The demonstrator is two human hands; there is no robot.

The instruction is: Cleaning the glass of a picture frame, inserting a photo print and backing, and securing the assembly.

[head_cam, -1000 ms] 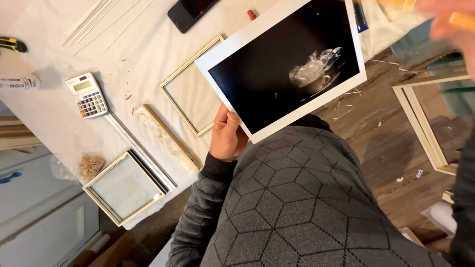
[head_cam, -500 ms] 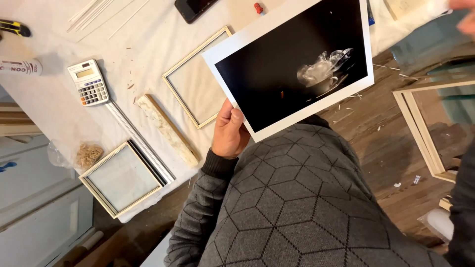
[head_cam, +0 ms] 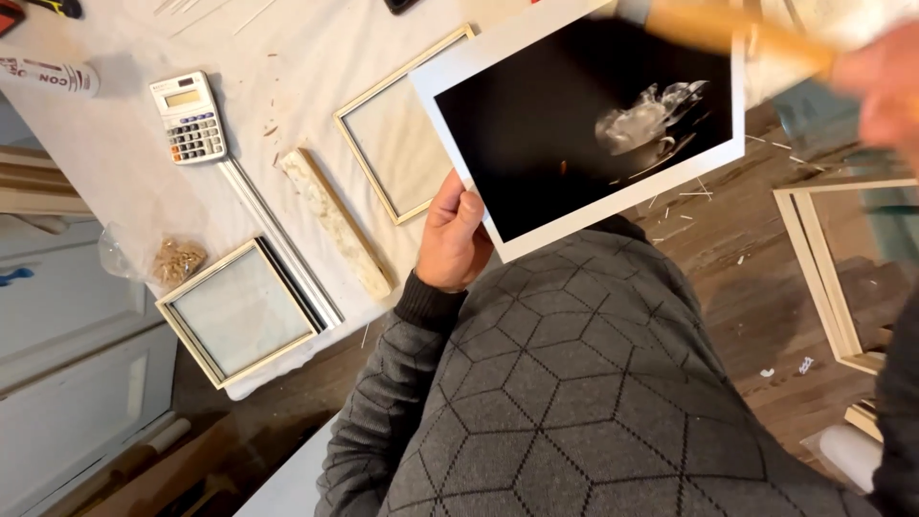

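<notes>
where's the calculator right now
In the head view the calculator lies on the white-covered table at upper left, left of the empty frame, with the glazed square frame below it.

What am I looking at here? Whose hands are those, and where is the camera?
There is no machine. A person wears a camera on their head, so you look down over their grey patterned sweater at their own hands.

The left hand pinches the corner of a big photo print: black with a white border and a pale shape in the middle. The right hand is at the top right, blurred, gripping something tan and stick-like; what it is cannot be told.

On the white table lie a calculator, an empty picture frame, a smaller square frame, a rough pale strip, a small bag of tan bits and a white tube.
</notes>
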